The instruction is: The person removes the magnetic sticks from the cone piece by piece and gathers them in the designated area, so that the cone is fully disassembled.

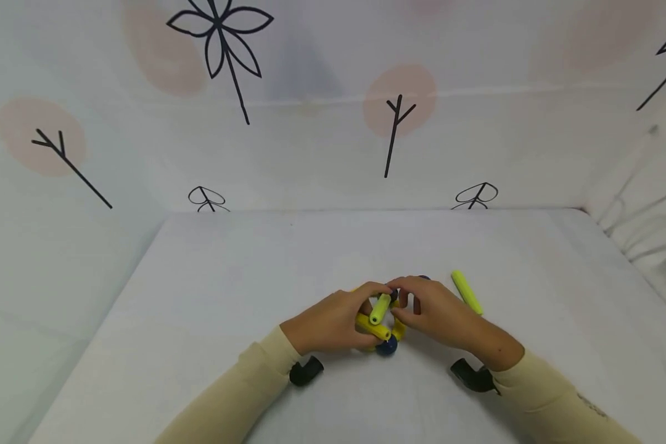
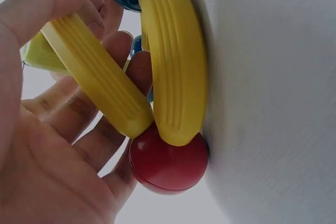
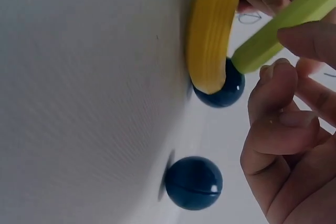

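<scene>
My left hand [image 1: 333,320] grips a straight yellow toy building rod [image 2: 100,77], its thumb on one side and fingers on the other. One end of that rod meets a red ball [image 2: 168,161]. Curved yellow rods [image 2: 176,59] and blue balls [image 1: 386,345] join it on the table. A lime-green rod [image 1: 380,308] slants up from the structure between both hands. My right hand [image 1: 435,311] is bent around the far side of this rod, fingertips close to a dark ball [image 1: 393,295]; whether it pinches anything is unclear.
A second lime-green rod [image 1: 466,293] lies loose on the white table [image 1: 244,259], right of the hands. A separate blue ball [image 3: 194,183] sits near my right hand. Black curved pieces [image 1: 306,371] are at both wrists. A printed white cloth [image 1: 311,148] rises behind the table.
</scene>
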Available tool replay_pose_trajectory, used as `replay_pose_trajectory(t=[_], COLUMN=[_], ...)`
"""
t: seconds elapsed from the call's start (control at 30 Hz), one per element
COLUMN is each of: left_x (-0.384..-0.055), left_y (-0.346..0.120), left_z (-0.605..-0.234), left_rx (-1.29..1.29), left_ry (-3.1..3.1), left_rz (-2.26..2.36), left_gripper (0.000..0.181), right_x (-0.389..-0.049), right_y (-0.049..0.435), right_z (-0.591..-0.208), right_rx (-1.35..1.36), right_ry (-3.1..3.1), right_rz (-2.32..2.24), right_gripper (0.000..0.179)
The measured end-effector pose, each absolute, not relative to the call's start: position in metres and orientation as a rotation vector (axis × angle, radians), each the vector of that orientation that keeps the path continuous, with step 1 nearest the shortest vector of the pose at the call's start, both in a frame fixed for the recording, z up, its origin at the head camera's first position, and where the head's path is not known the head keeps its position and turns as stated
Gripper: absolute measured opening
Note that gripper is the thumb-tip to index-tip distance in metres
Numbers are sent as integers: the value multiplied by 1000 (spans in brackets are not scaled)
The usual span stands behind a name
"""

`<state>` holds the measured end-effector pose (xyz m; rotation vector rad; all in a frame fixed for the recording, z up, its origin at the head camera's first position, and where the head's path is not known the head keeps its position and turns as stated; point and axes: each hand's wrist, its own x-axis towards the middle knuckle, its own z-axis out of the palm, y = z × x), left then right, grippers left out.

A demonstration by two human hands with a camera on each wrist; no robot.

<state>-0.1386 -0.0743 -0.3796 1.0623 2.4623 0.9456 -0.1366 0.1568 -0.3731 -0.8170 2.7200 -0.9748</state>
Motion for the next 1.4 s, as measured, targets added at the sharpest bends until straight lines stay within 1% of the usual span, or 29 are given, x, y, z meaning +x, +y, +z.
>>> replay_pose_trajectory(t=[0.27, 0.53, 0.73, 0.97, 1.03, 1.23, 1.4], left_x=[-140, -140, -141, -143, -142, -140, -138], left_y=[-76, -77, -79, -78, -77, -72, -70], left_z=[-381, -379, -376, -377, -380, -383, -385], left_rx=[1052, 1122, 1084, 1076, 1067, 1028, 1009], left_ry=[2424, 2373, 2363, 2454, 2537, 2749, 2780], left_rz=[986, 993, 1000, 940, 861, 635, 562], left_gripper=[65, 57, 55, 43, 46, 64, 64], right_x=[-137, -137, -137, -139, -139, -140, -138], right_y=[151, 149, 152, 159, 159, 157, 155], right_z=[-380, -381, -378, -378, -379, -380, -380], right_rx=[-796, -812, -802, -797, -779, -764, -834], right_ry=[2648, 2629, 2692, 2725, 2716, 2687, 2614], right_rz=[-963, -955, -922, -1010, -1018, -1011, -1014], right_gripper=[37, 29, 28, 20, 19, 18, 18])
